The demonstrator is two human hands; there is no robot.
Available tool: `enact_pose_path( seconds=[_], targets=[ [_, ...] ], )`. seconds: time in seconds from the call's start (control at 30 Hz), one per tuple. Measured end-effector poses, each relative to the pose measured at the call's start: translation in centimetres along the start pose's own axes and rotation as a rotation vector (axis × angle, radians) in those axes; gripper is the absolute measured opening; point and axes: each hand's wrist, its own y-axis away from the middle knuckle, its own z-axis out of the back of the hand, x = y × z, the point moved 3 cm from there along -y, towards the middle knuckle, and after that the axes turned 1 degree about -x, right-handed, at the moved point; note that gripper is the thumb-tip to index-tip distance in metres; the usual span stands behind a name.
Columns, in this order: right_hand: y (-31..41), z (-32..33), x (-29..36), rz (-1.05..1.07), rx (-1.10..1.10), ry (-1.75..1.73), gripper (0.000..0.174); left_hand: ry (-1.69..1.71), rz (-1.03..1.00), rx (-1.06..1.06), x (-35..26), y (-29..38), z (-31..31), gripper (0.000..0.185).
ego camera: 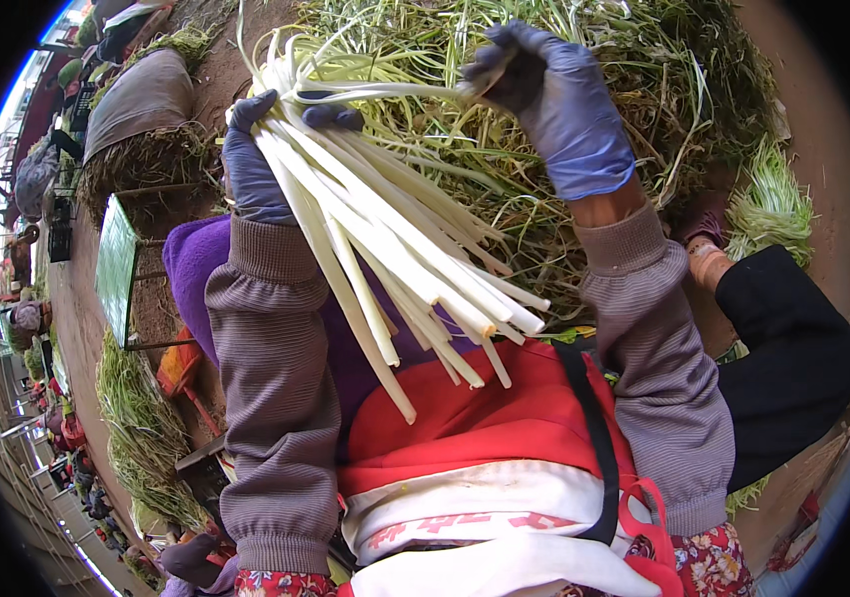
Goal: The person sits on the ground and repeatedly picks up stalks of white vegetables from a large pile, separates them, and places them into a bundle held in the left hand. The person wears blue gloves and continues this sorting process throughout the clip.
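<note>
My left hand (pixel 257 157), in a blue-grey glove, grips a bundle of long pale vegetable stalks (pixel 388 216) near its leafy end. The stalks fan down to the right, and their cut ends hang over my red and white apron (pixel 470 448). Up and to the right, my right hand (pixel 563 112), gloved alike, is closed on the end of a pale leaf strand (pixel 395 91). That strand stretches almost level between the bundle's top and my right fingers. Curled fingers hide its tip.
Beyond my hands lies a big heap of loose leaves (pixel 619 74). A green-topped stand (pixel 117 261) and a heap of green stalks (pixel 141 425) are at left. At right lie a smaller green bundle (pixel 772 201) and another person's black-clothed limb (pixel 783 366). More people sit far left.
</note>
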Motion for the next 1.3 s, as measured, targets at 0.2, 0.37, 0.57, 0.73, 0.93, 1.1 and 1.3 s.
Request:
enact_pose_path(
  seconds=[0.2,0.37,0.57,0.73,0.93,1.1,1.3],
  targets=[
    [0.9,12.6,2.2,-0.219,-0.320,0.457,0.018,-0.141,-0.259,-0.187,-6.2,1.5,4.1,0.041],
    [3.1,16.9,2.7,-0.709,-0.032,2.076,0.027,-0.212,-0.390,-0.209,-8.7,3.1,4.5,0.043],
    [1.0,0.6,1.2,0.419,0.356,1.294,0.043,-0.118,-0.219,-0.029,-5.1,1.9,2.3,0.045],
    [2.5,-4.3,-1.5,0.324,0.346,1.209,0.023,-0.129,-0.121,0.027,-3.9,1.0,1.7,0.047],
    [2.0,-2.3,2.1,0.437,-0.136,0.991,0.021,-0.277,-0.192,-0.267,0.2,0.2,-0.3,0.062],
    [3.3,-5.1,-1.6,0.256,0.286,1.341,0.020,-0.095,0.094,0.078,2.9,-1.6,-2.0,0.049],
    [0.4,6.3,0.3,0.355,0.008,1.415,0.020,-0.802,-0.350,-0.133,-5.2,1.0,4.0,0.043]
  ],
)
